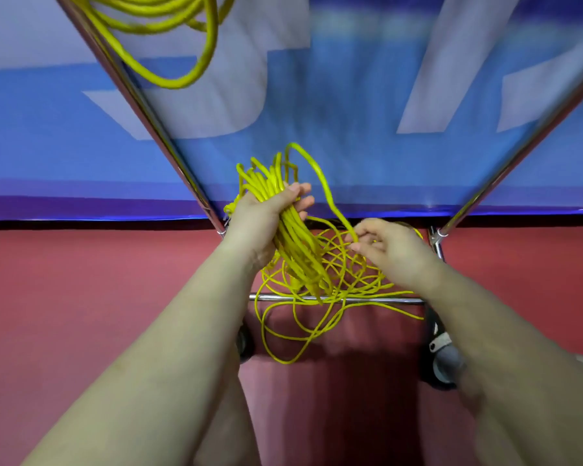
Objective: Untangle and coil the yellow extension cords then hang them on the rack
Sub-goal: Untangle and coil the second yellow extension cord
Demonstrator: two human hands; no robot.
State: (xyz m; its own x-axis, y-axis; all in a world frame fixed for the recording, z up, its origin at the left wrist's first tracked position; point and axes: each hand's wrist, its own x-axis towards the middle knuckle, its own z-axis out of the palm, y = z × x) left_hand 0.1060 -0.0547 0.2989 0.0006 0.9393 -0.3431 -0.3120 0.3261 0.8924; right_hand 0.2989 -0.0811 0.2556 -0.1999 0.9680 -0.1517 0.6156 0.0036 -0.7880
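The left hand (266,216) grips a thick bundle of coiled yellow cord (293,243), its fingers curled round the gathered loops so that the fingertips show on the right side of the bundle; the coil sticks up past the hand toward the far side and hangs down below it toward the near side. From the top of that bundle a single strand (320,176) arches up and over to the right, then drops to the right hand (387,247), which pinches it between thumb and bent fingers; the picture is a little blurred there, so whether the other fingers also catch a loop is hard to tell. Beneath both hands lies a loose tangle of yellow cord (317,317), spread over the low horizontal bar (377,300) of the metal rack and spilling onto the red floor (81,297) on the near side. Two chrome rack poles rise from the base, the left pole (142,105) slanting up to the far left and the right pole (519,146) up to the far right. At the top left, another yellow coil (169,35) hangs beside the left pole. A grey caster wheel (446,364) sits at the near right corner of the rack base, just beside the right forearm. Behind the rack stands a blue banner with pale lettering (350,95).
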